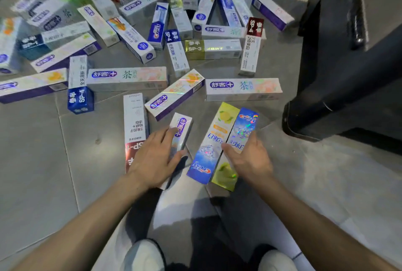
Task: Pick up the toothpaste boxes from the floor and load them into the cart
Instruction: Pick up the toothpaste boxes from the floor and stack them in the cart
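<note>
Dozens of toothpaste boxes (127,78) lie scattered over the grey tiled floor (43,151). The left hand (152,157) lies with its fingers wrapped over a purple-and-white box (181,128), beside a red-and-white box (134,123). The right hand (250,157) pinches a blue holographic box (244,127) between thumb and fingers, above a yellow lemon box (219,140). A dark frame (339,88), maybe the cart, stands at right

Grey tiled floor (39,162), blue holographic box (244,128), yellow lemon-print box (225,118), white-and-purple box (174,96), black frame (339,96).
</note>
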